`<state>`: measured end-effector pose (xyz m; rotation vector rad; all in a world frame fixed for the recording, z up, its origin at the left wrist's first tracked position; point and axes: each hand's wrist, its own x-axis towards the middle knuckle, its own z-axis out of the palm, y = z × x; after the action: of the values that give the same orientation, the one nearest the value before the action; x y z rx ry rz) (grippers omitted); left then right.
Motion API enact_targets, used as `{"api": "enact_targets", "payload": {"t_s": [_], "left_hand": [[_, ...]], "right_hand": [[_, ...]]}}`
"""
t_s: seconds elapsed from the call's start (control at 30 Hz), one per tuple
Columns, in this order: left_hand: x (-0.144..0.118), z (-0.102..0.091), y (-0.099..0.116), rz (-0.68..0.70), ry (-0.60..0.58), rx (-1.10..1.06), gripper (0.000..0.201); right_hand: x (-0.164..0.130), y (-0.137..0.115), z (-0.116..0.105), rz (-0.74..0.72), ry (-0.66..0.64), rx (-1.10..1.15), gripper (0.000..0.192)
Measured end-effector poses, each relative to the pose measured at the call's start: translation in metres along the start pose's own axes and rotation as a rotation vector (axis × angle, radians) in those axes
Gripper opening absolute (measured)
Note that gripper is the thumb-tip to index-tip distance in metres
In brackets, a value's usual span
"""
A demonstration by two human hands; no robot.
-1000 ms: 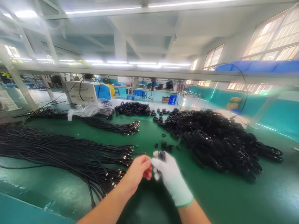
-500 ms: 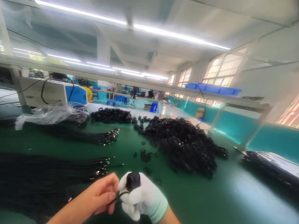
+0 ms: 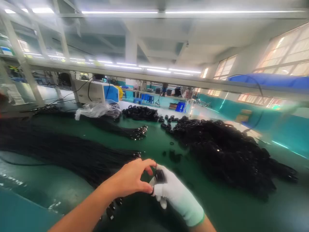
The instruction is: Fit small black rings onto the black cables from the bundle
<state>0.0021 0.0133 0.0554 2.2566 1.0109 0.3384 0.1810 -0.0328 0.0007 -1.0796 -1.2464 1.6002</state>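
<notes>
My right hand (image 3: pixel 177 193), in a white glove, is closed around a small coil of black cable (image 3: pixel 160 176). My bare left hand (image 3: pixel 131 177) reaches in from the left, thumb and forefinger curved in a C. Their tips touch a thin black strand at the coil's near end, which seems to be part of the same cable. Left of the hands lies a long bundle of black cables (image 3: pixel 72 151), with shiny metal tips at its right end. To the right rises a large heap of black coiled cables (image 3: pixel 224 151).
A second cable bundle (image 3: pixel 127 130) lies farther back, beside clear plastic wrap (image 3: pixel 94 110). Behind it stands a white and blue machine (image 3: pixel 96 91). A smaller pile of coils (image 3: pixel 140 112) sits at the back. A shelf rail (image 3: pixel 169 80) crosses above the green table (image 3: pixel 154 138).
My view has turned to the left. The left hand has gone from pinching the cable's loose end to spanning the coil's end with thumb and forefinger. The right hand still holds the coil.
</notes>
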Motion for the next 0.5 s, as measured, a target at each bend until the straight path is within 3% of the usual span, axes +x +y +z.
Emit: {"api": "enact_targets", "payload": {"t_s": [0.13, 0.27, 0.33, 0.4, 0.43, 0.5], "left_hand": [[0.0, 0.016, 0.003, 0.015, -0.027, 0.086, 0.056], [0.01, 0.017, 0.003, -0.032, -0.084, 0.257, 0.048], [0.019, 0.011, -0.005, -0.032, -0.217, 0.144, 0.041], [0.025, 0.007, -0.014, -0.03, -0.33, -0.078, 0.03], [0.027, 0.008, -0.018, -0.035, -0.342, -0.17, 0.027], [0.028, 0.015, -0.023, -0.046, -0.288, -0.248, 0.027]], "right_hand": [[0.013, 0.021, 0.007, 0.08, 0.103, -0.16, 0.079], [0.019, 0.034, 0.007, -0.05, 0.276, -0.198, 0.086], [0.016, 0.03, 0.006, -0.088, 0.307, -0.224, 0.074], [0.011, 0.021, 0.005, -0.1, 0.34, -0.285, 0.05], [0.007, 0.016, 0.005, -0.113, 0.355, -0.308, 0.039], [0.0, 0.009, 0.003, -0.12, 0.259, -0.263, 0.033]]}}
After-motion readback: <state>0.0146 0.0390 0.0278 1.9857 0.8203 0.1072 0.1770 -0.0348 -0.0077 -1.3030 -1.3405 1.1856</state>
